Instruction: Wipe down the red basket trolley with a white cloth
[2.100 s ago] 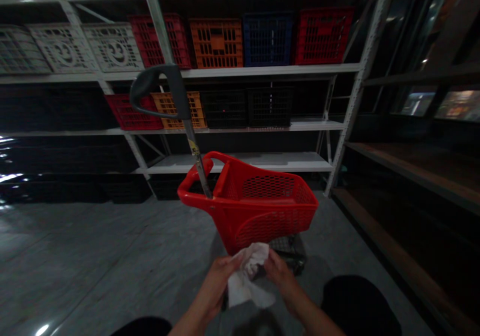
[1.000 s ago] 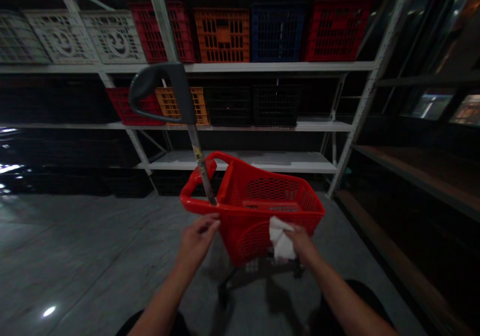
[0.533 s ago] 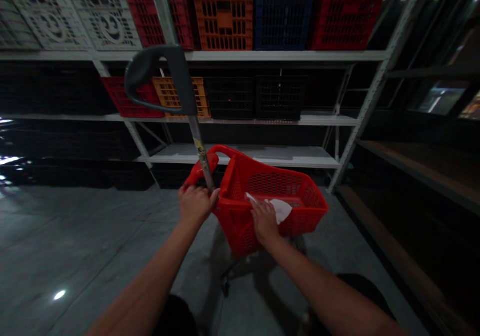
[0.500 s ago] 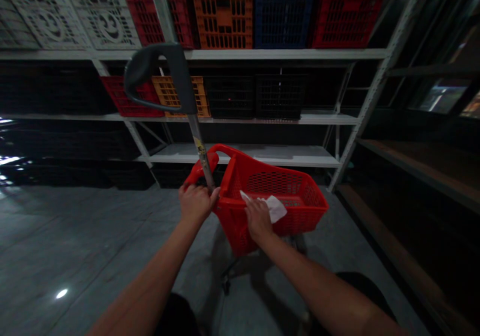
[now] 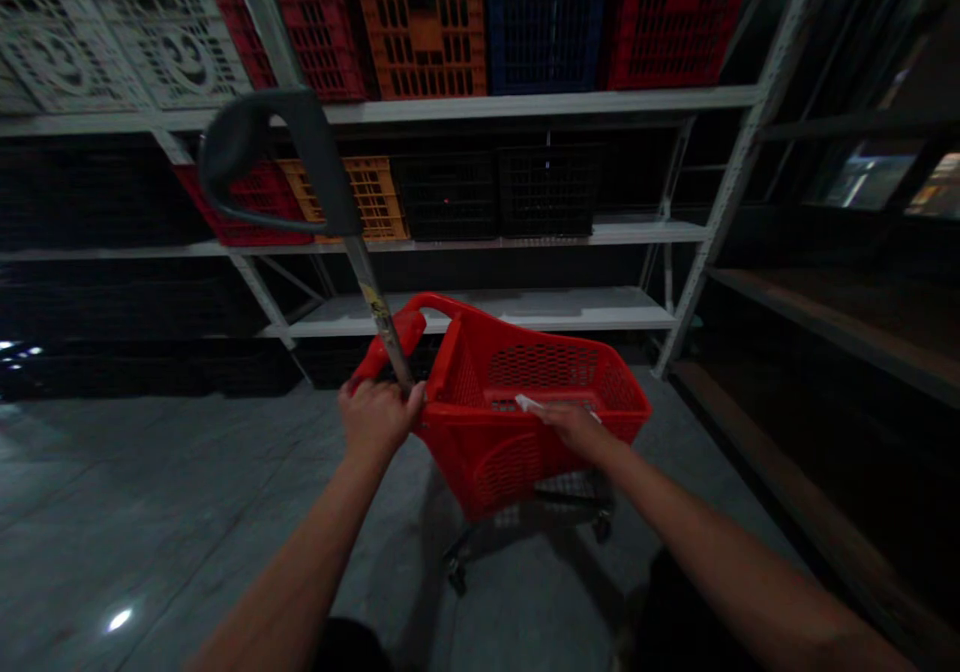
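Observation:
A red wheeled shopping basket (image 5: 525,442) stands on the grey floor in front of me. A metal pole rises from its near end to a dark grey pull handle (image 5: 262,152). My left hand (image 5: 379,417) grips the basket's rim at the foot of that pole, fingers closed. My right hand (image 5: 574,422) lies on the basket's right rim, pressing a white cloth (image 5: 529,404) against it; only a corner of the cloth shows beyond the fingers.
White metal shelving (image 5: 525,102) behind the basket holds red, orange, blue, black and white plastic crates. A dark wooden rack (image 5: 840,322) runs along the right. The polished floor (image 5: 150,512) stretches to the left. My dark trouser knees show at the bottom edge.
My right hand slid with the cloth from the basket's near rim along to its right rim. My left hand stayed on the rim by the pole. The view shifted slightly right.

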`<state>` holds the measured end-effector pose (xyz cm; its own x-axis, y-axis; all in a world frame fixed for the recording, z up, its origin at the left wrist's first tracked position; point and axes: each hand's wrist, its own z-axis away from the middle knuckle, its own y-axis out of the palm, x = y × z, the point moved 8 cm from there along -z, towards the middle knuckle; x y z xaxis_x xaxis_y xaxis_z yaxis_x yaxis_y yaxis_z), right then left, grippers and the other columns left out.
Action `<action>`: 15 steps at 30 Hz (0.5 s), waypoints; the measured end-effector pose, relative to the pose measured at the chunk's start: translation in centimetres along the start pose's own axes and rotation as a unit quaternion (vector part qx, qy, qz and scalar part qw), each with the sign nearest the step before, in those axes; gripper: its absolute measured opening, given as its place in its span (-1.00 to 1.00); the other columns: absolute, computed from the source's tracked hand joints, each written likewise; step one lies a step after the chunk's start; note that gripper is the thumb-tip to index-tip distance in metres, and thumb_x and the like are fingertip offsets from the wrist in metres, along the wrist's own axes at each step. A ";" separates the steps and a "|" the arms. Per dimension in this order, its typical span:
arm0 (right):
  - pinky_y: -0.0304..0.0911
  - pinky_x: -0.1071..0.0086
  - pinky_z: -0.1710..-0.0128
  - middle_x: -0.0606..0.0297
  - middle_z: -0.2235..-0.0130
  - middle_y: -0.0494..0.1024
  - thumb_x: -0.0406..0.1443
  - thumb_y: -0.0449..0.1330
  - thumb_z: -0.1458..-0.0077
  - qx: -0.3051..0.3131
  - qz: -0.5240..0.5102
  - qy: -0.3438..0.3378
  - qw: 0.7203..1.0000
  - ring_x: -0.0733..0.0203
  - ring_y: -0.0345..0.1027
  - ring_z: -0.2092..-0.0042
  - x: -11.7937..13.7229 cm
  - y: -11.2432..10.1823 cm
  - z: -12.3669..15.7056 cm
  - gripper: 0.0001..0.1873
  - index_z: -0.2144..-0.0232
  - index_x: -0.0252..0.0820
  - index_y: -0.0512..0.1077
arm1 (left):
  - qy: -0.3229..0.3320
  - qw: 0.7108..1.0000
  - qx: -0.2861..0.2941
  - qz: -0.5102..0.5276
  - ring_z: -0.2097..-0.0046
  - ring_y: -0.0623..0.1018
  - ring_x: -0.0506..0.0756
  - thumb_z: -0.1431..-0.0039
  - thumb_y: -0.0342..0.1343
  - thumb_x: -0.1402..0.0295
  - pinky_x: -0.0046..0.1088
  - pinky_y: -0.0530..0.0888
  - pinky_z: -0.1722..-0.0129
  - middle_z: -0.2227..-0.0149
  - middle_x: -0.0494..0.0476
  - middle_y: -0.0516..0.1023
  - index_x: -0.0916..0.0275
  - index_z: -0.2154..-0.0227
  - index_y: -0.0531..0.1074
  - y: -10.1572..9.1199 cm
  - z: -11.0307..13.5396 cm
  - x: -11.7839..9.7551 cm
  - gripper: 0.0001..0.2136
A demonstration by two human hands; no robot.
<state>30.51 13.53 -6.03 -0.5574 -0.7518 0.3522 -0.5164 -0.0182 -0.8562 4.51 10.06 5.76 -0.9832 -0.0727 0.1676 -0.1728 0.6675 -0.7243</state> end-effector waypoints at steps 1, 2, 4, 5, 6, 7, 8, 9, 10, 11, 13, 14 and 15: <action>0.23 0.31 0.03 0.27 0.00 0.43 -0.48 -0.01 -0.01 -0.003 -0.018 0.008 1.000 0.22 0.33 0.02 -1.0 -0.7 0.0 -0.49 -0.02 -0.05 0.31 | -0.001 1.000 -0.001 0.001 0.32 0.43 0.17 -0.12 -0.23 0.06 -0.19 0.12 0.08 0.54 0.19 0.52 0.26 0.60 0.47 0.1 0.0 0.0 -0.51; 0.27 0.32 0.07 0.27 0.07 0.49 -0.44 0.01 -0.03 -0.019 -0.036 0.018 0.999 0.21 0.38 0.07 -1.7 -1.6 -0.2 -0.58 0.06 -0.07 0.39 | -0.002 1.000 -0.002 0.001 0.32 0.43 0.17 -0.12 -0.23 0.06 -0.19 0.12 0.08 0.54 0.19 0.52 0.26 0.60 0.47 0.1 0.0 0.0 -0.51; 0.29 0.32 0.10 0.24 0.15 0.53 -0.39 0.04 -0.04 -0.104 -0.072 0.039 0.991 0.19 0.42 0.12 -2.1 -4.1 -1.5 -0.68 0.16 -0.13 0.46 | -0.006 1.000 -0.003 0.002 0.32 0.43 0.17 -0.12 -0.23 0.05 -0.20 0.12 0.08 0.54 0.19 0.52 0.25 0.60 0.47 0.1 0.0 0.1 -0.51; 0.29 0.31 0.09 0.22 0.15 0.53 -0.38 0.04 -0.05 -0.174 -0.089 0.054 0.979 0.18 0.41 0.11 -1.9 -5.5 -2.2 -0.69 0.17 -0.16 0.47 | -0.009 1.000 -0.005 0.002 0.32 0.43 0.17 -0.12 -0.23 0.05 -0.20 0.12 0.08 0.53 0.18 0.52 0.25 0.60 0.47 0.1 0.1 0.1 -0.51; 0.28 0.31 0.07 0.20 0.13 0.52 -0.37 0.03 -0.06 -0.248 -0.105 0.067 0.961 0.18 0.40 0.10 -1.3 -6.7 -3.0 -0.69 0.16 -0.18 0.46 | -0.011 1.000 -0.007 0.003 0.32 0.43 0.17 -0.12 -0.22 0.05 -0.20 0.12 0.07 0.53 0.18 0.53 0.25 0.60 0.47 0.1 0.1 0.1 -0.51; 0.26 0.30 0.04 0.19 0.11 0.51 -0.37 0.02 -0.07 -0.314 -0.118 0.075 0.939 0.19 0.38 0.07 -0.4 -7.6 -3.8 -0.68 0.14 -0.20 0.45 | -0.012 1.000 -0.009 0.003 0.32 0.43 0.17 -0.12 -0.22 0.05 -0.20 0.12 0.07 0.53 0.18 0.53 0.25 0.61 0.47 0.1 0.1 0.1 -0.51; 0.24 0.30 0.00 0.18 0.08 0.49 -0.37 0.01 -0.09 -0.367 -0.124 0.079 0.918 0.19 0.35 0.04 0.8 -7.9 -4.6 -0.67 0.12 -0.20 0.44 | -0.014 1.000 -0.013 0.003 0.32 0.43 0.17 -0.12 -0.22 0.05 -0.21 0.12 0.07 0.53 0.18 0.53 0.25 0.61 0.47 0.0 0.1 0.1 -0.51; 0.21 0.30 -0.03 0.18 0.04 0.46 -0.38 -0.01 -0.10 -0.398 -0.126 0.077 0.905 0.20 0.32 0.00 2.3 -7.7 -5.5 -0.66 0.09 -0.20 0.42 | -0.016 1.000 -0.016 0.002 0.32 0.43 0.17 -0.11 -0.21 0.05 -0.21 0.12 0.07 0.54 0.18 0.52 0.25 0.61 0.48 0.0 0.1 0.1 -0.51; 0.17 0.30 -0.06 0.18 0.00 0.41 -0.39 -0.02 -0.11 -0.409 -0.121 0.070 0.901 0.20 0.27 -0.05 3.9 -7.0 -6.4 -0.64 0.06 -0.20 0.39 | -0.016 1.000 -0.019 0.000 0.32 0.43 0.17 -0.11 -0.21 0.05 -0.21 0.12 0.07 0.54 0.19 0.52 0.25 0.61 0.48 -0.1 0.0 0.1 -0.52; 0.14 0.30 -0.09 0.18 -0.05 0.36 -0.40 -0.04 -0.12 -0.402 -0.113 0.058 0.907 0.21 0.21 -0.09 5.5 -5.9 -7.3 -0.62 0.02 -0.21 0.35 | -0.016 1.000 -0.021 -0.001 0.33 0.43 0.16 -0.11 -0.21 0.05 -0.21 0.12 0.08 0.55 0.19 0.52 0.25 0.62 0.48 -0.1 0.0 0.1 -0.52; 0.10 0.30 -0.12 0.17 -0.11 0.29 -0.42 -0.06 -0.13 -0.337 -0.087 0.012 0.937 0.22 0.14 -0.13 8.6 -2.8 -8.8 -0.57 -0.06 -0.22 0.26 | -0.016 1.000 -0.022 -0.002 0.34 0.44 0.16 -0.11 -0.20 0.05 -0.22 0.12 0.09 0.55 0.18 0.52 0.26 0.62 0.48 -0.2 0.1 0.1 -0.51; 0.09 0.29 -0.13 0.14 -0.11 0.27 -0.42 -0.06 -0.13 -0.291 -0.070 -0.018 0.954 0.22 0.12 -0.14 9.9 -1.1 -9.1 -0.56 -0.08 -0.24 0.22 | -0.015 1.000 -0.020 -0.003 0.34 0.44 0.16 -0.11 -0.20 0.05 -0.22 0.12 0.09 0.56 0.18 0.52 0.26 0.62 0.47 -0.3 0.1 0.1 -0.51; 0.09 0.27 -0.13 0.12 -0.11 0.27 -0.42 -0.06 -0.14 -0.248 -0.053 -0.044 0.966 0.22 0.11 -0.14 10.7 0.4 -8.9 -0.55 -0.10 -0.26 0.20 | -0.011 1.000 -0.019 -0.002 0.34 0.44 0.16 -0.12 -0.20 0.05 -0.23 0.13 0.09 0.55 0.18 0.52 0.26 0.62 0.47 -0.3 0.1 0.0 -0.51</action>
<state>18.49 11.34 0.78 -0.4376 -0.8171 0.3753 -0.8280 0.2035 -0.5224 4.59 9.78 5.93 -0.9836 -0.0920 0.1550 -0.1749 0.6943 -0.6981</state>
